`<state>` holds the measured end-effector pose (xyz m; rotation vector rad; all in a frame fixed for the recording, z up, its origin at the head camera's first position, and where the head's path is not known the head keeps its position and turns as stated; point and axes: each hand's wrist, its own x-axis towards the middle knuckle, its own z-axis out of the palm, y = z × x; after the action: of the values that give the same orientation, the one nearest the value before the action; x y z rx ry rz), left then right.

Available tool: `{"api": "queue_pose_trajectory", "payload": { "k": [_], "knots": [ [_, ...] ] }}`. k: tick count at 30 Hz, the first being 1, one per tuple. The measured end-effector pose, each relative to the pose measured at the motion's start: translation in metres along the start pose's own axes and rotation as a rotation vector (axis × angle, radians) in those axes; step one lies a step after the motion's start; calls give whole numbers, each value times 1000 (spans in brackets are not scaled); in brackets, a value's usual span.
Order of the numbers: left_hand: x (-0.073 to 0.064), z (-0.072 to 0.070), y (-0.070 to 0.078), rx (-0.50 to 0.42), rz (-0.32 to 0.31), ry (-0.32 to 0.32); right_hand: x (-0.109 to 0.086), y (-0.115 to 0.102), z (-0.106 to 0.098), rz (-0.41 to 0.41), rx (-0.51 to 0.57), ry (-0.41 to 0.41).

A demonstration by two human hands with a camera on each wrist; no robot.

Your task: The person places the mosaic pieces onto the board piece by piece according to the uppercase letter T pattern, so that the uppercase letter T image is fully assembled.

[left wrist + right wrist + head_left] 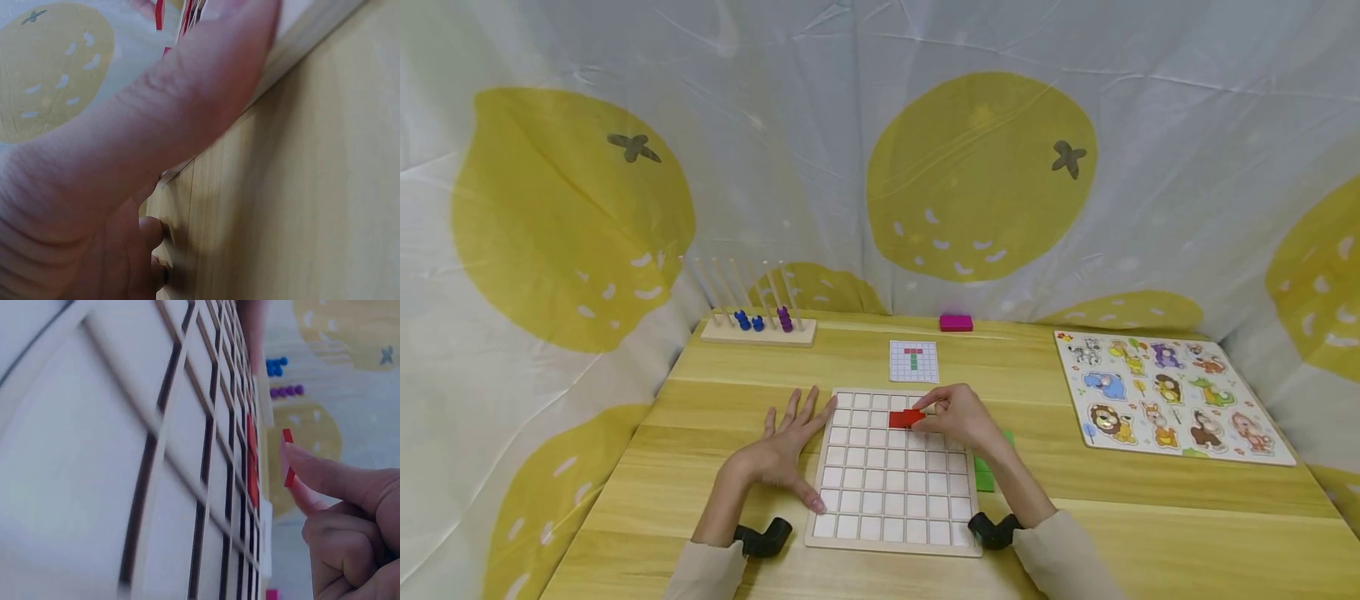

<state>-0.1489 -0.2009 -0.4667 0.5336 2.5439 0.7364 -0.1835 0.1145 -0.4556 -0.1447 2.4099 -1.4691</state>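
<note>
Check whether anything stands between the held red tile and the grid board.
Nothing visible does. In the right wrist view, an open gap separates the red tile, pinched in the right hand, from the grid board; the left hand is at the board's left edge, well aside.

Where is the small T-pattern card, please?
In the head view, the card lies just right of centre, beyond the grid board and left of the magenta block.

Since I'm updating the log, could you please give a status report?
Right hand pinching red tile above board. Left hand spread at board's left edge. Nothing visible blocking the tile.
</note>
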Motion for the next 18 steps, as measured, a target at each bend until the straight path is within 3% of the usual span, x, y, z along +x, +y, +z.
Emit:
{"api": "queue_pose_trajectory", "payload": {
  "k": [8, 18],
  "knots": [
    [2, 0, 1, -1, -11, -5, 13, -12, 29, 20, 60, -21],
    [1, 0, 0, -4, -16, -6, 18, -16, 39, 24, 25, 1]
  ]
}}
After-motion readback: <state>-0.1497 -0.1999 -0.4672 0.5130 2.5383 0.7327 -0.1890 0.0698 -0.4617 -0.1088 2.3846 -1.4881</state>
